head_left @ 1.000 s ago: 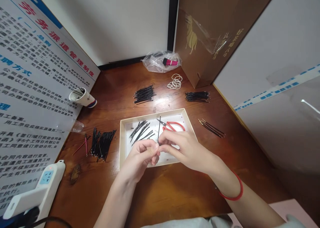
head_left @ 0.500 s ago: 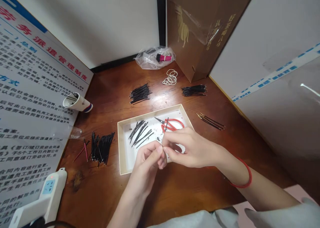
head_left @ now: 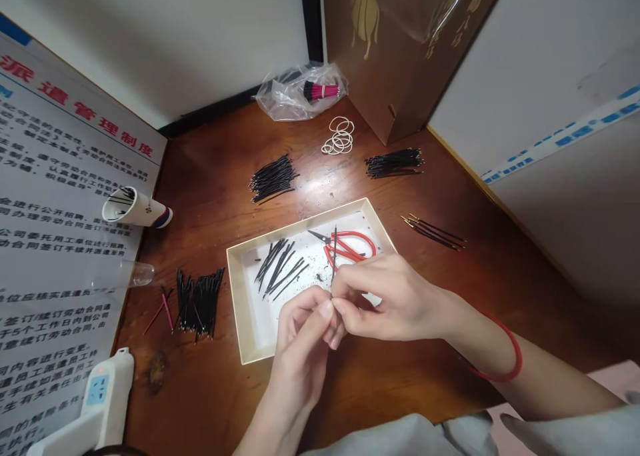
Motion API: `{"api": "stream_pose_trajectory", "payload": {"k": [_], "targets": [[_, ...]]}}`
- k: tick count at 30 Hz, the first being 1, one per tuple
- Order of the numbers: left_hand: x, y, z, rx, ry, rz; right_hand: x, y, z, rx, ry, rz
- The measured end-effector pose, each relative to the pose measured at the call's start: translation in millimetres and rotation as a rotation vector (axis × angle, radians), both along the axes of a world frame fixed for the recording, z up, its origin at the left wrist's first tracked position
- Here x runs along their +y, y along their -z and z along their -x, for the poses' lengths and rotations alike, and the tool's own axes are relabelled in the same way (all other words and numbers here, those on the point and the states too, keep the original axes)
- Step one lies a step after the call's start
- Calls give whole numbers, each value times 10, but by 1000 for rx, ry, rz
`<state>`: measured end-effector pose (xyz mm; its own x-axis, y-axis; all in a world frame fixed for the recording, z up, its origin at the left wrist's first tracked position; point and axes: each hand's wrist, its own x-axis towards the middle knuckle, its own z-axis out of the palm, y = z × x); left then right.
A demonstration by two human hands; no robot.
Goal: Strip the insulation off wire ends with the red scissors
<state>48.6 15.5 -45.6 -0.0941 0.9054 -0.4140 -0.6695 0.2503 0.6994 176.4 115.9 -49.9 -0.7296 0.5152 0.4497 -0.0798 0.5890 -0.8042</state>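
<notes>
A thin black wire (head_left: 335,253) stands nearly upright between my hands, over the shallow cardboard tray (head_left: 234,303). My left hand (head_left: 305,329) pinches its lower end between thumb and forefinger. The fingertips of my right hand (head_left: 387,296) close on the wire just beside them; the very tip is hidden by the fingers. Inside the tray, red-handled scissors (head_left: 353,246) lie behind my right hand, partly covered by it. Several loose black wire pieces (head_left: 280,269) and dark scraps are to the left of the scissors.
Bundles of black wires lie at the back left (head_left: 274,178), back right (head_left: 395,163) and left (head_left: 200,301). A few wires (head_left: 435,233) lie at right. Rubber bands (head_left: 339,136), a plastic bag (head_left: 280,96), a tipped paper cup (head_left: 137,207) and a power strip (head_left: 107,389) surround the tray.
The view has shifted slightly. More of the black wire now shows above my right fingers, and my hands remain together over the tray's front edge.
</notes>
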Motion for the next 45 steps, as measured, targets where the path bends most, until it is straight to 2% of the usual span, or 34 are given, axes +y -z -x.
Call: {"api": "stream_pose_trajectory", "payload": {"k": [8, 12, 15, 18, 24, 26, 28, 30, 33, 36, 42, 45], "targets": [[45, -28, -34, 27, -8, 24, 9, 6, 19, 26, -13, 62], [27, -9, 42, 51, 85, 13, 23, -32, -13, 2, -31, 77], [18, -21, 175, 244, 200, -18, 17, -92, -50, -54, -60, 46], [31, -55, 271, 422, 175, -56, -15, -138, -66, -93, -92, 10], [68, -112, 246, 493, 224, -10, -94, -128, -64, -84, -99, -31], [52, -125, 241, 652, 148, -85, -114, -136, -73, -45, -86, 46], [23, -133, 252, 809, 82, -227, -139, -161, -76, -23, -62, 178], [-7, -133, 269, 836, 106, -308, -171, -190, -66, -15, -33, 309], [-35, -125, 279, 777, 151, -275, -222, -217, -33, 12, -30, 484], [-45, -128, 259, 741, 128, -237, -250, -217, -6, 64, -64, 653], [-45, -192, 138, 753, -97, -197, -210, -229, 8, 76, -194, 883], [-29, -222, 126, 754, -133, -178, -168, -266, -3, 15, -215, 953]]}}
